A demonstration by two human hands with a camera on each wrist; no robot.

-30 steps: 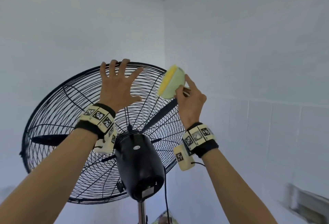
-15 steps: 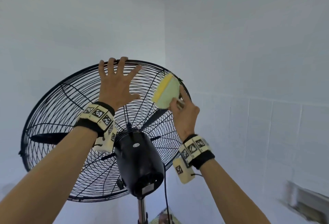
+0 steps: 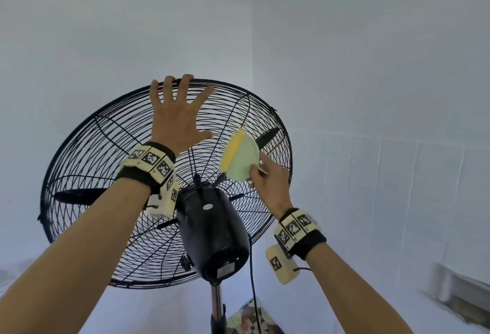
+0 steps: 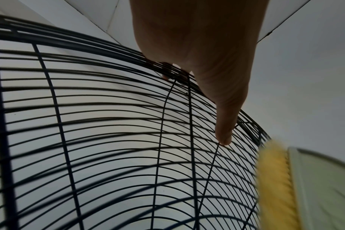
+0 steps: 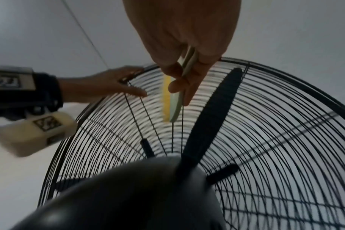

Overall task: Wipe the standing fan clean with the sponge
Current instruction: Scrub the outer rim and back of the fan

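Note:
The black standing fan is seen from behind, with its wire cage (image 3: 106,148) and motor housing (image 3: 212,227) in front of me. My left hand (image 3: 180,110) lies spread on the top of the cage, fingertips at the rim; its thumb (image 4: 223,137) touches the wires. My right hand (image 3: 258,171) pinches the edge of the sponge (image 3: 240,157), yellow with a pale green back. The yellow face of the sponge (image 5: 166,99) lies against the cage's upper right, between rim and hub. A dark blade (image 5: 213,116) shows behind the wires.
The fan stands in a corner of white walls. A chrome pole (image 3: 216,304) and a black cord (image 3: 253,280) run down from the motor. A patterned item (image 3: 249,320) lies at the bottom, and a low ledge (image 3: 464,294) is at the lower right.
My right hand has drawn the sponge down the cage, from the upper right rim toward the hub. My left hand has stayed spread on the cage's top, its fingertips now at the rim.

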